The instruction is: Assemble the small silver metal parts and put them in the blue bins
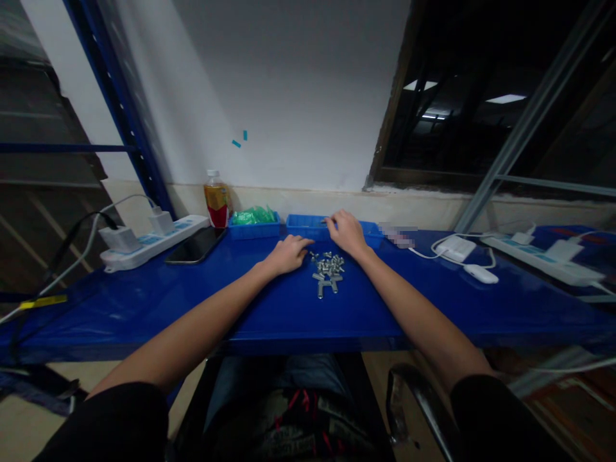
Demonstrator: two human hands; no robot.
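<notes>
My left hand (287, 254) rests on the blue table just left of a loose pile of small silvery metal parts (329, 264). Its index finger reaches out to the right, thumb apart, with nothing seen in it. My right hand (347, 232) is over the front edge of a shallow blue tray (301, 226), behind the pile. Its thumb and index finger are pinched together; whatever sits at their tips is too small to name. A few longer metal pieces (321, 290) lie at the near side of the pile.
A second blue tray (255, 231) holds green plastic bags (253, 215). Beside it stand a drink bottle (216, 200) and a phone (196, 246). Power strips (154, 244) with cables lie left and right (548, 258). A white charger (456, 248) lies right of the trays.
</notes>
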